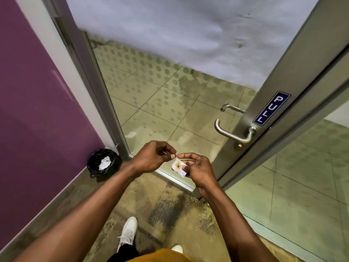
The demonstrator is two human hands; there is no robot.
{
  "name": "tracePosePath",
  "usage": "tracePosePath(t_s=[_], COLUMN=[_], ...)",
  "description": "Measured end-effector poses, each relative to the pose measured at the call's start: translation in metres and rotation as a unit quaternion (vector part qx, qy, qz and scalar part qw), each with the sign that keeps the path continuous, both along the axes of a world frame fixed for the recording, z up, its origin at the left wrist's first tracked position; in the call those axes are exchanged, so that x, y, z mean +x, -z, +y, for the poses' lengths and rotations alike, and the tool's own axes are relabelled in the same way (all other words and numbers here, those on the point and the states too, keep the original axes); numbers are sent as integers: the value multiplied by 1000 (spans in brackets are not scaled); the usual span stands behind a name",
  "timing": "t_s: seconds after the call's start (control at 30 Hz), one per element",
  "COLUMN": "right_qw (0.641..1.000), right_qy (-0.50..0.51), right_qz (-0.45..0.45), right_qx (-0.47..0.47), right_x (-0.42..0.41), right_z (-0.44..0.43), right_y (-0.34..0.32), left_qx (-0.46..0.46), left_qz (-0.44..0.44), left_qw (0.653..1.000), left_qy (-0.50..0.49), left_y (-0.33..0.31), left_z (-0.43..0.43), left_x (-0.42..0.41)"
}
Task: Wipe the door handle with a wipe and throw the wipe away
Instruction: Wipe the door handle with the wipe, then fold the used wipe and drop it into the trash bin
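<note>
A small white wipe [178, 166] with a brownish stain in its middle is held between both hands in front of me. My left hand [151, 157] pinches its upper edge. My right hand [198, 167] grips its right side with fingers curled around it. The steel lever door handle [232, 133] sits on the metal door frame to the right, above and apart from my hands. A second handle [231, 108] shows through the glass on the far side. A small black-lined bin [103, 164] with white paper inside stands on the floor to the left, by the purple wall.
The glass door [170, 103] with a dotted pattern stands ajar, its upper part covered by white paper. A blue PULL sticker [271, 108] is above the handle. The purple wall [37, 110] runs along the left. My white shoes [128, 233] are on the worn floor below.
</note>
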State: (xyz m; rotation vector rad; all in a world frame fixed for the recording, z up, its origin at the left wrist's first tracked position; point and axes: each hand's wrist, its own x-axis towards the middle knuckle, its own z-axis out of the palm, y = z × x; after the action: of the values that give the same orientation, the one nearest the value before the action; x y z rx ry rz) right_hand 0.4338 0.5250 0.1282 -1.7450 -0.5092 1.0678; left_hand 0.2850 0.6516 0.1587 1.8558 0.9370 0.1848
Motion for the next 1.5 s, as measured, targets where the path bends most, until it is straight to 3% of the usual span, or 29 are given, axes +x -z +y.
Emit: tracePosePath(t_s=[0.1, 0.2, 0.63, 0.83, 1.13, 1.33, 1.5], right_qw=[999, 997, 1000, 999, 999, 989, 958], right_qy=[-17, -39, -19, -12, 4, -22, -57], right_qz=[46, 63, 10, -30, -49, -147, -274], right_qx=[-13, -17, 16, 17, 0, 14, 66], right_x=[-1, -4, -52, -81, -132, -175, -214], right_z=[-1, 4, 58, 94, 161, 201, 221], right_y=[5, 7, 13, 14, 20, 27, 36], left_qx=[-63, -63, -207, -210, -152, -149, -142], left_qz=[-22, -16, -92, -105, -45, -14, -15], left_qw=[996, 994, 929, 928, 945, 948, 942], left_qy=[-51, -91, -293, -288, -287, -282, -305], left_y=[16, 29, 39, 42, 60, 69, 76], left_z=[-13, -15, 19, 53, 110, 149, 168], left_x=[-16, -29, -75, -102, -152, -190, -219])
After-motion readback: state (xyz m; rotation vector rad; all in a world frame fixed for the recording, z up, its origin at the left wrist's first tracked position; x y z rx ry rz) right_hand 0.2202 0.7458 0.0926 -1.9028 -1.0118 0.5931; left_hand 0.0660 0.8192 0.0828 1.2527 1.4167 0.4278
